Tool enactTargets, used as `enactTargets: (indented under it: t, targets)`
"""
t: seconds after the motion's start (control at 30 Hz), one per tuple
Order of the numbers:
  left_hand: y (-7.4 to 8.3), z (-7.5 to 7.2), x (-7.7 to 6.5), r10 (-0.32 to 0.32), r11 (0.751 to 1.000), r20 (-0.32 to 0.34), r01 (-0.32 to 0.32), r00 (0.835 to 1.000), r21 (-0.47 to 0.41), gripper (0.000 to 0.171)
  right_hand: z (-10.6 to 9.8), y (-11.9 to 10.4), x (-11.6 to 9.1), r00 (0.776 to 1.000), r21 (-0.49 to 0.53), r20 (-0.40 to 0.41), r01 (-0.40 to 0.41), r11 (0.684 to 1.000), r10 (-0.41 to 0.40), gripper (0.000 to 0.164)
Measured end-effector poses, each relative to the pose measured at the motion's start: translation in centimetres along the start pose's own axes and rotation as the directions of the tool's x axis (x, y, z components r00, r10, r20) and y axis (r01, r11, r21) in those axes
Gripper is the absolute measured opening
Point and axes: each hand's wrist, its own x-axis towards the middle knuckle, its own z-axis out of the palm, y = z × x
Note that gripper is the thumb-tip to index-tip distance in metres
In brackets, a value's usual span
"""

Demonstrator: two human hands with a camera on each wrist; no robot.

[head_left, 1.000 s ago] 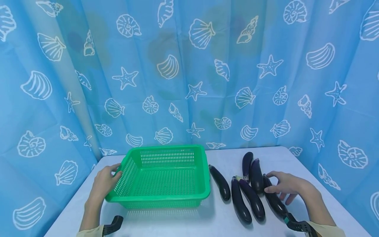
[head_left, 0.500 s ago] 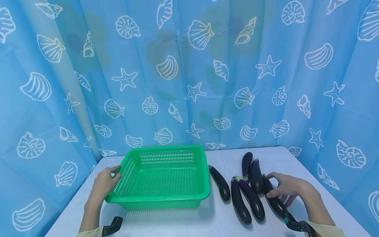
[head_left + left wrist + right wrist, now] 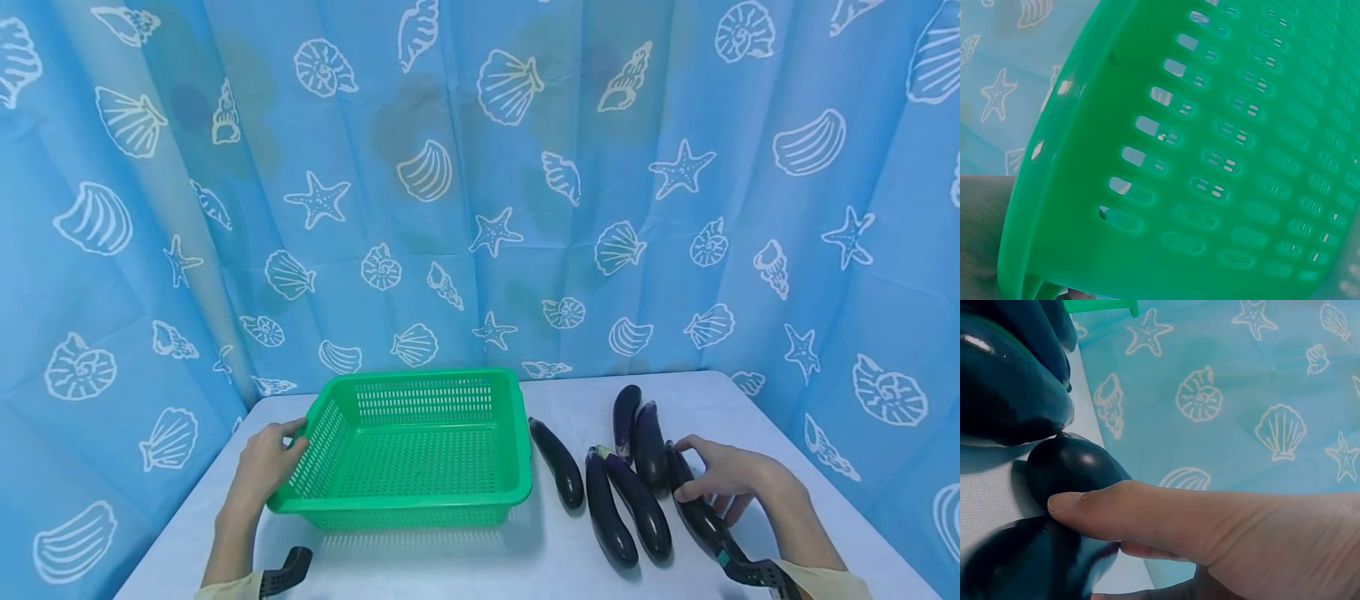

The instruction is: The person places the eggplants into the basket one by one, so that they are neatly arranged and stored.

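My right hand (image 3: 723, 473) pinches a dark purple eggplant (image 3: 701, 521) near its far end, the thumb on its near side and the fingers reaching over it. The eggplant lies slanted on the table at the right. In the right wrist view the thumb (image 3: 1104, 509) presses on glossy dark skin. My left hand (image 3: 266, 462) grips the left rim of a green plastic basket (image 3: 397, 500) with slotted walls. Bare mesh shows on the basket's floor. Seen from the left wrist, the basket wall (image 3: 1147, 250) hides most of that hand.
Several more eggplants lie between basket and right hand: one by the basket (image 3: 557, 462), a pair (image 3: 611, 521) in the middle, two farther back (image 3: 626, 417). A white cloth covers the table (image 3: 405, 571). A blue shell-patterned curtain (image 3: 480, 292) hangs close behind.
The right thumb has shifted slightly nearer and in against the eggplant since a second ago. The left hand, the basket and the other eggplants stay where they were.
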Motion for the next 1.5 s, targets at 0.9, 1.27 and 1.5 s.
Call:
enactTargets:
  t: [0.9,1.27,1.5]
  targets:
    - [0.1,0.1,-0.1,-0.013,1.0,0.006,0.013,1.0,0.004,0.046,-0.2,0.3,-0.1,1.0,0.0,-0.013,0.013,1.0,-0.013,0.084]
    - [0.1,0.0,-0.1,-0.007,1.0,0.006,0.006,1.0,0.009,0.045,-0.6,0.5,-0.1,0.998,0.014,-0.041,0.057,0.998,-0.056,0.083]
    - [0.1,0.0,-0.1,-0.004,1.0,0.011,0.004,1.0,0.008,0.045,-1.0,0.8,-0.1,0.991,0.021,-0.091,0.099,0.995,-0.097,0.079]
